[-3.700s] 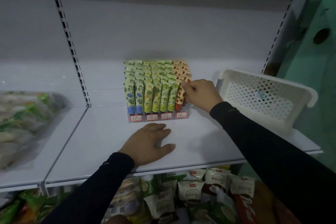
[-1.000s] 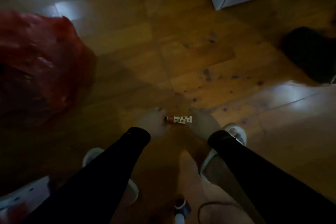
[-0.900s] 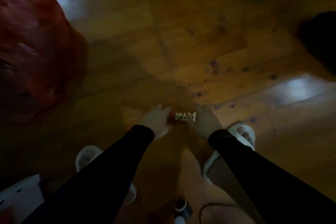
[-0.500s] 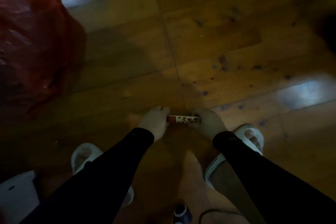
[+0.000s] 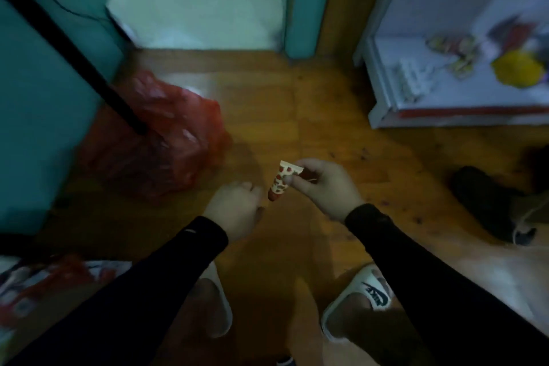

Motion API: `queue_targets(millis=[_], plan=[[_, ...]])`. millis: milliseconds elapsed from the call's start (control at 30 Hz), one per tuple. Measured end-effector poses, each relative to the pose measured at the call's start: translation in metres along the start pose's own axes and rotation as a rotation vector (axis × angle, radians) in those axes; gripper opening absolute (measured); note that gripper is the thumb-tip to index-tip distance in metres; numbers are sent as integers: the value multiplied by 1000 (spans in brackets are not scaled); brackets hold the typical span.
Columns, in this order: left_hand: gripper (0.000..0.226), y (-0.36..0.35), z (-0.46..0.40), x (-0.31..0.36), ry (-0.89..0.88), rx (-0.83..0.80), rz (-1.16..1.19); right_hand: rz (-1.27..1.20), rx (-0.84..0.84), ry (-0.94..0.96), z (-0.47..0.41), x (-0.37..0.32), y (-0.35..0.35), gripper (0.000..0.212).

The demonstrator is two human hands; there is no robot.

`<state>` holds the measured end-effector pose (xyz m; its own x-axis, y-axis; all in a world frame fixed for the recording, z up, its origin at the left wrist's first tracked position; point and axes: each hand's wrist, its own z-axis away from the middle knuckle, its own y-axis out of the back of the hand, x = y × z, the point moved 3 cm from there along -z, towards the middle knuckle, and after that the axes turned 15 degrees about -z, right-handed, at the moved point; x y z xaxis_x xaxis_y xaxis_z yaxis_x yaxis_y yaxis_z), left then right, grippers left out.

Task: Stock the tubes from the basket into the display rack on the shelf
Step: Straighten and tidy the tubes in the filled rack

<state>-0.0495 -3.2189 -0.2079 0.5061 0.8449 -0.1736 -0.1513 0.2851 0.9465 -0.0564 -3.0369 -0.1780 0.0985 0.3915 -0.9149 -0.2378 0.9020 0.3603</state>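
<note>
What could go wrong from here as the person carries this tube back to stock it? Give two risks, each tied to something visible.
1. The right hand pinches the tube only near its flat end, cap hanging down, so it might slip onto the wooden floor.
2. The red plastic bag and loose slides could cause a trip when turning away.

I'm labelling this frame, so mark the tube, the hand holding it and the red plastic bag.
tube point(image 5: 280, 182): head view, on its spotted body.
right hand point(image 5: 326, 187): head view, on the back of the hand.
red plastic bag point(image 5: 166, 140): head view, on its crumpled middle.
</note>
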Motion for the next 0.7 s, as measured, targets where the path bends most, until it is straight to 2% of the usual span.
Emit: queue_targets(millis=[133, 233, 400, 500, 600, 700], plan=[[32, 62, 88, -51, 171, 178, 17, 53, 47, 216, 26, -105, -15, 26], [37, 110, 177, -87, 291, 339, 60, 52, 8, 371, 58, -190, -38, 32], [47, 170, 327, -133, 611, 513, 40, -47, -155, 632, 101, -308, -92, 9], [55, 191, 412, -146, 800, 565, 42, -108, -254, 754, 124, -365, -129, 13], [53, 199, 488, -155, 977, 607, 15, -164, -373, 842, 143, -415, -170, 15], [54, 195, 551, -155, 1138, 590, -11, -216, -495, 934, 158, -456, -216, 11]])
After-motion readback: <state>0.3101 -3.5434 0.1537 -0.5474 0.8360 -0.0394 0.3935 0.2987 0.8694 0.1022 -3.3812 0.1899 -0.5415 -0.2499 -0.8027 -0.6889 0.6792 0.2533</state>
